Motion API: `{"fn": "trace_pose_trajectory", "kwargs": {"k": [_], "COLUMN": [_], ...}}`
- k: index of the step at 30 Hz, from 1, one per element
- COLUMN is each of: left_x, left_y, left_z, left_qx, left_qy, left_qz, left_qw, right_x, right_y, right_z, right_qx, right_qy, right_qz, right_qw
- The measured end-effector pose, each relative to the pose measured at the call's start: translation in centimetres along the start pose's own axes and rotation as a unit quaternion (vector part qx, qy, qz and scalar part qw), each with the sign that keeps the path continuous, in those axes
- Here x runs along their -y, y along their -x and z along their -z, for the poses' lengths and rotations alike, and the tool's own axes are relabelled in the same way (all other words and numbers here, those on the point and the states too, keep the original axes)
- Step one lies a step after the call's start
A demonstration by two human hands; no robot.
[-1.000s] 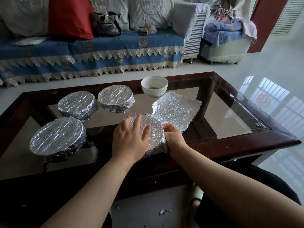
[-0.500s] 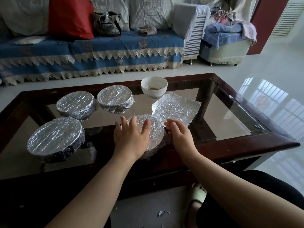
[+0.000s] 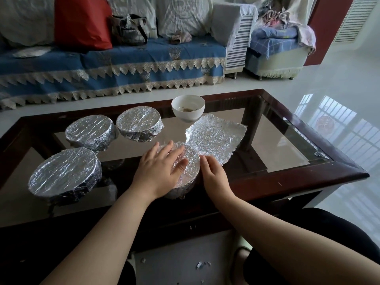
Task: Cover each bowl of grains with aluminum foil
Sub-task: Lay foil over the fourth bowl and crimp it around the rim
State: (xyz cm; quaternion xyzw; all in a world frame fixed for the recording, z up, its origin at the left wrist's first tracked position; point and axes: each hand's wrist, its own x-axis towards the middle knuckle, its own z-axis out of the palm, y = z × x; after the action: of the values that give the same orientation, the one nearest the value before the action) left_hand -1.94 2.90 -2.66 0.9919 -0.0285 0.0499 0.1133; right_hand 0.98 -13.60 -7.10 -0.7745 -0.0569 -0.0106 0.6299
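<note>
On the glass table [image 3: 277, 145] a foil-covered bowl [image 3: 190, 161] stands near the front edge. My left hand [image 3: 160, 171] lies flat on its foil top with fingers spread. My right hand [image 3: 213, 173] touches the bowl's right side with relaxed fingers. Three more foil-covered bowls sit to the left: the near left covered bowl [image 3: 65, 173], the middle covered bowl [image 3: 90, 131] and the far covered bowl [image 3: 139, 123]. A white uncovered bowl [image 3: 188, 108] with some grains stands at the back. A loose crinkled foil sheet [image 3: 216, 136] lies flat between it and my hands.
The table has a dark wooden frame [image 3: 298, 179]. A blue-covered sofa [image 3: 113, 64] with cushions and a bag stands behind it. Small foil scraps [image 3: 202, 264] lie on the floor under the table edge. Glossy white floor spreads to the right.
My right hand has let go of the bowl's lower right edge and now rests against its side with looser fingers. My left hand shifted slightly on the foil top.
</note>
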Motion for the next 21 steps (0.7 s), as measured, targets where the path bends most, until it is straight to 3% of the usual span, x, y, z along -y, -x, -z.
{"fn": "trace_pose_trajectory", "kwargs": {"k": [12, 21], "left_x": [-0.2, -0.3], "left_y": [-0.3, -0.3], "left_z": [-0.7, -0.9], "left_qx": [-0.049, -0.061], "left_qy": [0.000, 0.001], "left_qz": [0.035, 0.038], "left_qw": [0.998, 0.997], "right_x": [0.7, 0.7], "right_y": [-0.4, -0.6], "right_z": [-1.8, -1.6], "right_qx": [-0.081, -0.059], "right_qy": [-0.125, -0.197], "right_qz": [-0.111, -0.182], "right_qw": [0.983, 0.962]}}
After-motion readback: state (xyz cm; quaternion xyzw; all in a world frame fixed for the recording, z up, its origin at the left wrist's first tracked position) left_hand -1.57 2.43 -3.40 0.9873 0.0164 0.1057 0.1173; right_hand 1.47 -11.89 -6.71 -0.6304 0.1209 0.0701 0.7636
